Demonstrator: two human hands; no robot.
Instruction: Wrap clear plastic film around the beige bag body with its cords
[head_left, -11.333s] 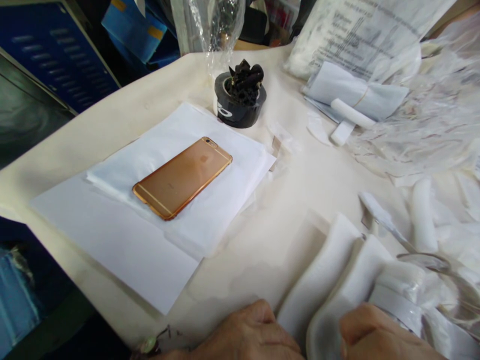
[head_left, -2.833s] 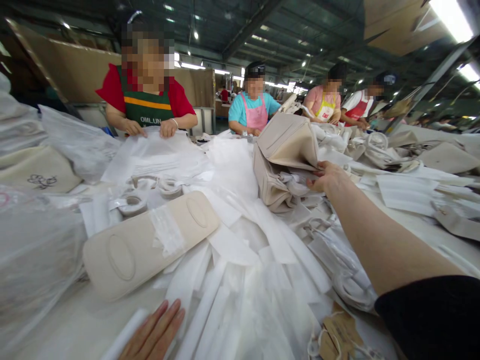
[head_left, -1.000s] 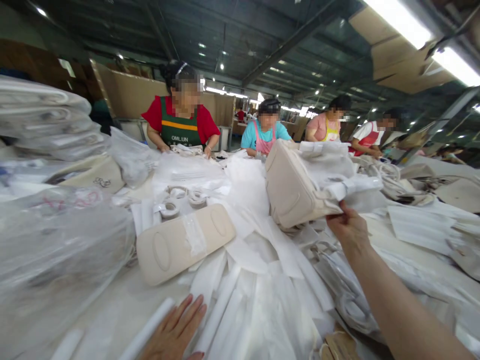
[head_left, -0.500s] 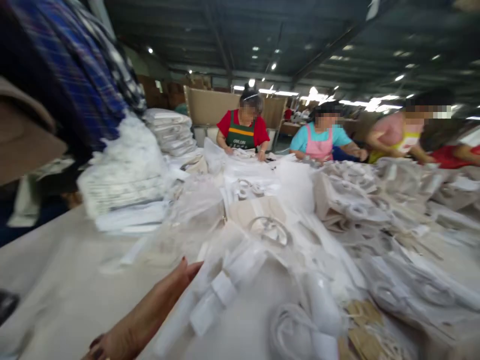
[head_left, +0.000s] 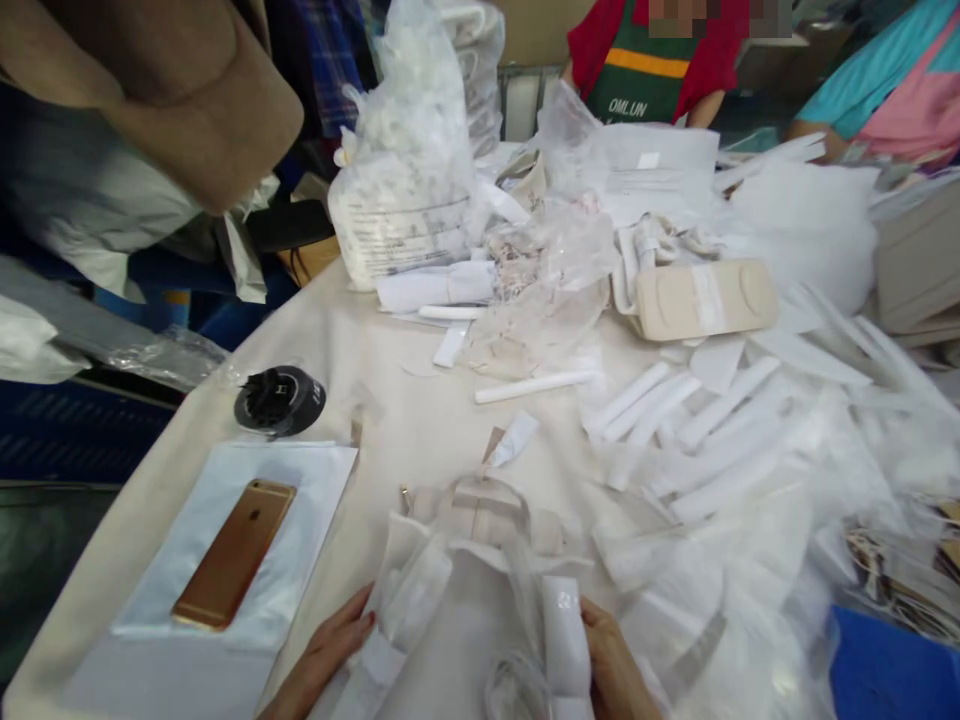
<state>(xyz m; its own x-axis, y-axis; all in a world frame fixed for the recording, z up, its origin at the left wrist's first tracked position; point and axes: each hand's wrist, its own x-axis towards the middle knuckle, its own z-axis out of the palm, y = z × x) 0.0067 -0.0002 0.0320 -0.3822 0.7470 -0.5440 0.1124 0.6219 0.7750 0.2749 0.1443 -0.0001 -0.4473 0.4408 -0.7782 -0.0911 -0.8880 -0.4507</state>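
Observation:
A cream handbag [head_left: 475,515] lies before me at the bottom of the view, its top handle and a tag [head_left: 514,438] pointing away from me. White wrapping [head_left: 566,640] covers its sides, and a coiled strap [head_left: 517,685] in clear plastic rests on it. My left hand [head_left: 330,645] holds the left side, its fingertips against the wrapping. Gripping the right side is my right hand [head_left: 611,660], its fingers partly hidden behind the white wrapping.
A phone [head_left: 234,555] lies on white sheets at left, near a black tape roll [head_left: 281,400]. A stuffed plastic bag [head_left: 405,180] stands behind. Another cream bag [head_left: 705,300], paper rolls and plastic spread rightwards. A co-worker in a green apron [head_left: 641,75] is opposite.
My view has tilted down and swung left, bringing the phone and tape roll into sight. My right hand has come into view at the handbag's right side.

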